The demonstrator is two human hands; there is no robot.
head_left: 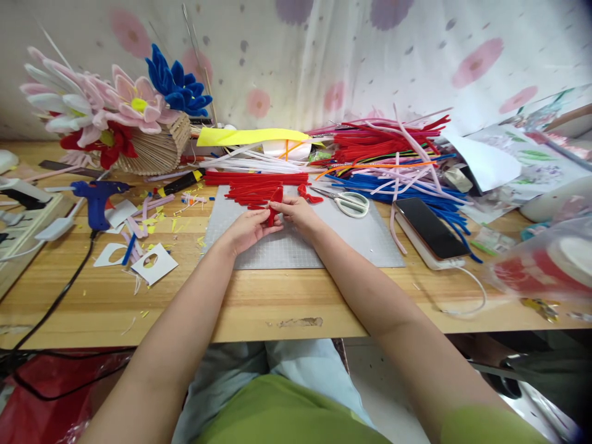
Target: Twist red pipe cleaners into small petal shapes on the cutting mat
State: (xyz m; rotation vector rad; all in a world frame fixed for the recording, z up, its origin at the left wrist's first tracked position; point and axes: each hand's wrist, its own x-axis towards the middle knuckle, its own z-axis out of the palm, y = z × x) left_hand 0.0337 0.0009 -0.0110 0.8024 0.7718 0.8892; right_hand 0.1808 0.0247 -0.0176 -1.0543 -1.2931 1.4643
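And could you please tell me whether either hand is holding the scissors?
No, the scissors lie on the grey mat, apart from the left hand and right hand.

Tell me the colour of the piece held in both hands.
The held piece is red; head view.

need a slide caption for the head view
Left hand and right hand hold a red fuzzy piece above a gray mat.

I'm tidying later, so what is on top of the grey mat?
On the grey mat lie red strips, a curled red bit and scissors. The left hand and right hand, holding a red piece over it, hide whatever is beneath.
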